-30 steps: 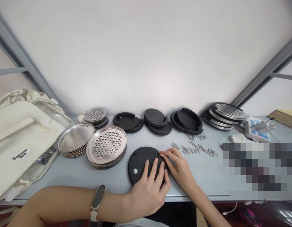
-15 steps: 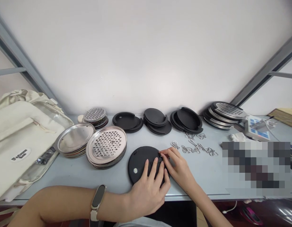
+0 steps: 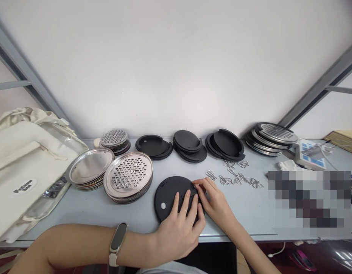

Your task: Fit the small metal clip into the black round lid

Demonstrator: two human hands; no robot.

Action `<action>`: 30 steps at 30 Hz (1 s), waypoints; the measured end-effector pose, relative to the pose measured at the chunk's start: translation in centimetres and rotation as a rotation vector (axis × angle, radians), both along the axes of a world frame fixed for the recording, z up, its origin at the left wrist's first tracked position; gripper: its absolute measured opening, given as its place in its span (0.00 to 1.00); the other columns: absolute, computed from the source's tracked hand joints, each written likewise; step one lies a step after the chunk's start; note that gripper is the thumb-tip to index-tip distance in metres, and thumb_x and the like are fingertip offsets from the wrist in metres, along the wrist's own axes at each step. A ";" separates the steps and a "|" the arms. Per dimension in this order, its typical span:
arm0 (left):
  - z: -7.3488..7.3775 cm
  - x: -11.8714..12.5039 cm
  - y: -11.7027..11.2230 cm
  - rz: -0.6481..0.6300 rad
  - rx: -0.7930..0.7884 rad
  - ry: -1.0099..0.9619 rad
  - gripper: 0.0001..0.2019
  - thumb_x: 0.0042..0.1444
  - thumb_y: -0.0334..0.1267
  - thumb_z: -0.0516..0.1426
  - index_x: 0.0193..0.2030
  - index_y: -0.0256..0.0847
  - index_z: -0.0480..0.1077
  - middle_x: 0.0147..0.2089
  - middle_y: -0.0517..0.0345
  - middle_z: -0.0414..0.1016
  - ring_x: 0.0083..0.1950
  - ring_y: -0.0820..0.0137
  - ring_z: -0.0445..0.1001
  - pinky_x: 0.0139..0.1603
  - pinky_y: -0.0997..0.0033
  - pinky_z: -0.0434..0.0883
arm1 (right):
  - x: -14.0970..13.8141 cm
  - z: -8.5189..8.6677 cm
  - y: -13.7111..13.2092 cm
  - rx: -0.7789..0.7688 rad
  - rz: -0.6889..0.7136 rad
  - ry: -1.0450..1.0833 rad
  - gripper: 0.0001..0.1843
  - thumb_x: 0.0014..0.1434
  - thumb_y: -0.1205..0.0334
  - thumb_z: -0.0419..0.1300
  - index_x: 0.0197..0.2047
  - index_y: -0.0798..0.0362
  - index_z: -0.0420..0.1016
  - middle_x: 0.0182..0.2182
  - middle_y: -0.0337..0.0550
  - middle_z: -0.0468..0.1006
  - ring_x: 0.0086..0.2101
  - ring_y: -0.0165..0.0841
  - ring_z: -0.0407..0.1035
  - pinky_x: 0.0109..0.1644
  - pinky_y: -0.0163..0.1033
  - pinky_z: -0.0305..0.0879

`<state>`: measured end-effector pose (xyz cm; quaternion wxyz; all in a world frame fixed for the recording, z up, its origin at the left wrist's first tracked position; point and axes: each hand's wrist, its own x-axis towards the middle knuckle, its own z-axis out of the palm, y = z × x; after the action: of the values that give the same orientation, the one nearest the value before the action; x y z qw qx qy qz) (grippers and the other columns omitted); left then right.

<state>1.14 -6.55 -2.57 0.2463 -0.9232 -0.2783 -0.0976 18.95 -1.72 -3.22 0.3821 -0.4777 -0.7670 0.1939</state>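
A round black plastic base point(image 3: 171, 190) with a white dot near its left rim lies at the table's front edge. My left hand point(image 3: 180, 226) rests flat across it, fingers stretched and a little apart, pressing it down. At the base's upper right rim, my right hand point(image 3: 211, 198) has its thumb and index finger pinched together. A bit of shiny bent wire clip point(image 3: 196, 186) shows at those fingertips, mostly hidden by them. Several more bent wire clips point(image 3: 234, 178) lie loose to the right.
Stacks of metal grater discs point(image 3: 128, 175) and plain metal discs point(image 3: 91, 165) stand on the left. Black plastic bases point(image 3: 190, 146) line the wall, with assembled graters point(image 3: 274, 137) at back right. A cream bag point(image 3: 30, 167) sits far left; a power strip point(image 3: 309, 154) lies right.
The right fingertips have shifted very slightly at the base's rim. My left hand and the base stay in place.
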 end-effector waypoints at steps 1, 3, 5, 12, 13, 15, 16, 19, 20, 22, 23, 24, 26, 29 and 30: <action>0.0 0.0 0.0 -0.001 0.005 -0.002 0.27 0.64 0.44 0.46 0.62 0.24 0.59 0.63 0.27 0.60 0.65 0.40 0.58 0.62 0.38 0.51 | 0.0 0.0 0.0 0.000 0.003 -0.001 0.09 0.68 0.66 0.47 0.44 0.50 0.68 0.38 0.46 0.72 0.39 0.37 0.70 0.44 0.43 0.68; 0.0 0.0 0.0 -0.004 0.015 -0.008 0.26 0.64 0.43 0.45 0.62 0.24 0.59 0.63 0.28 0.60 0.65 0.40 0.58 0.62 0.39 0.51 | 0.0 0.0 0.0 0.000 0.006 0.000 0.09 0.68 0.66 0.47 0.45 0.50 0.67 0.38 0.46 0.73 0.40 0.37 0.70 0.45 0.42 0.68; 0.0 0.0 0.0 -0.005 0.019 -0.011 0.26 0.64 0.42 0.45 0.62 0.24 0.59 0.63 0.28 0.60 0.65 0.40 0.58 0.61 0.39 0.52 | 0.0 -0.1 0.0 0.000 0.007 -0.002 0.09 0.68 0.66 0.47 0.45 0.50 0.67 0.39 0.46 0.73 0.40 0.37 0.70 0.45 0.42 0.67; 0.1 0.0 0.0 -0.005 0.019 -0.009 0.26 0.64 0.42 0.43 0.62 0.24 0.59 0.63 0.28 0.61 0.65 0.39 0.58 0.60 0.39 0.54 | 0.0 -0.3 0.0 -0.011 -0.032 -0.004 0.08 0.67 0.64 0.49 0.47 0.51 0.65 0.35 0.43 0.73 0.34 0.35 0.71 0.39 0.39 0.68; 0.1 0.0 0.0 -0.003 0.021 -0.009 0.26 0.64 0.42 0.43 0.62 0.24 0.59 0.63 0.29 0.61 0.65 0.39 0.58 0.60 0.39 0.54 | 0.0 -0.3 0.0 -0.020 -0.038 0.000 0.07 0.67 0.63 0.49 0.47 0.51 0.66 0.33 0.42 0.72 0.33 0.34 0.70 0.38 0.39 0.68; 0.0 0.0 0.0 -0.001 0.023 -0.009 0.26 0.64 0.42 0.43 0.62 0.24 0.59 0.63 0.29 0.61 0.65 0.40 0.58 0.60 0.40 0.55 | 0.0 -0.2 0.0 -0.030 -0.043 0.012 0.06 0.67 0.62 0.50 0.45 0.51 0.66 0.31 0.41 0.71 0.32 0.34 0.69 0.38 0.38 0.67; 0.0 0.1 0.0 0.003 0.023 -0.011 0.26 0.64 0.43 0.44 0.62 0.24 0.59 0.63 0.30 0.61 0.65 0.40 0.58 0.60 0.40 0.55 | 0.0 -0.2 0.1 -0.031 -0.041 0.018 0.06 0.67 0.62 0.50 0.44 0.51 0.67 0.32 0.41 0.70 0.32 0.34 0.69 0.38 0.38 0.67; -0.1 0.1 0.0 0.012 0.021 -0.015 0.26 0.64 0.43 0.44 0.62 0.25 0.60 0.64 0.31 0.60 0.65 0.40 0.58 0.60 0.40 0.56 | 0.1 -0.1 0.2 -0.037 -0.016 0.038 0.07 0.67 0.62 0.50 0.42 0.50 0.68 0.34 0.42 0.71 0.34 0.34 0.70 0.40 0.37 0.68; -0.2 0.1 0.0 0.003 0.021 -0.013 0.26 0.64 0.43 0.44 0.62 0.25 0.60 0.64 0.31 0.60 0.65 0.40 0.58 0.59 0.40 0.56 | 0.1 -0.1 0.2 -0.042 -0.008 0.042 0.07 0.68 0.62 0.50 0.41 0.50 0.69 0.35 0.43 0.71 0.35 0.34 0.70 0.40 0.37 0.68; -0.2 0.0 0.0 0.003 0.018 -0.014 0.26 0.64 0.43 0.43 0.62 0.25 0.60 0.64 0.30 0.60 0.65 0.39 0.58 0.59 0.40 0.56 | 0.1 0.0 0.2 -0.054 0.001 0.045 0.08 0.68 0.63 0.49 0.40 0.50 0.69 0.35 0.43 0.71 0.35 0.34 0.70 0.40 0.37 0.67; -0.2 0.0 0.0 0.001 0.019 -0.012 0.26 0.64 0.43 0.43 0.62 0.25 0.60 0.64 0.30 0.60 0.65 0.39 0.57 0.59 0.40 0.56 | 0.1 0.1 0.2 -0.059 0.002 0.045 0.08 0.68 0.63 0.49 0.40 0.50 0.69 0.35 0.43 0.71 0.34 0.34 0.69 0.40 0.38 0.67; -0.1 0.0 0.0 0.001 0.021 -0.012 0.26 0.65 0.42 0.43 0.62 0.25 0.59 0.64 0.30 0.60 0.65 0.39 0.57 0.59 0.40 0.56 | 0.1 0.1 0.2 -0.061 0.003 0.045 0.08 0.68 0.63 0.49 0.39 0.50 0.69 0.35 0.43 0.70 0.34 0.34 0.69 0.39 0.38 0.67; -0.1 0.0 0.0 -0.001 0.022 -0.012 0.26 0.65 0.42 0.43 0.62 0.24 0.59 0.63 0.30 0.60 0.65 0.39 0.57 0.59 0.40 0.56 | 0.0 0.2 0.1 -0.065 0.007 0.046 0.09 0.68 0.63 0.48 0.39 0.51 0.68 0.34 0.43 0.69 0.34 0.33 0.68 0.39 0.38 0.67; -0.1 0.0 0.0 -0.002 0.021 -0.012 0.26 0.65 0.42 0.43 0.62 0.24 0.59 0.63 0.30 0.61 0.65 0.39 0.58 0.59 0.40 0.57 | 0.0 0.2 0.0 -0.079 0.005 0.042 0.09 0.68 0.63 0.48 0.39 0.51 0.67 0.34 0.42 0.68 0.33 0.33 0.67 0.39 0.38 0.66; 0.0 0.0 0.0 -0.001 0.020 -0.012 0.26 0.65 0.42 0.43 0.62 0.24 0.59 0.63 0.29 0.61 0.65 0.39 0.58 0.59 0.40 0.56 | 0.0 0.2 0.0 -0.084 0.004 0.041 0.09 0.68 0.63 0.48 0.39 0.50 0.67 0.34 0.42 0.68 0.33 0.33 0.67 0.39 0.38 0.65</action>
<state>1.17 -6.50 -2.61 0.2538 -0.9202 -0.2784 -0.1062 18.93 -1.73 -3.01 0.3769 -0.4875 -0.7512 0.2364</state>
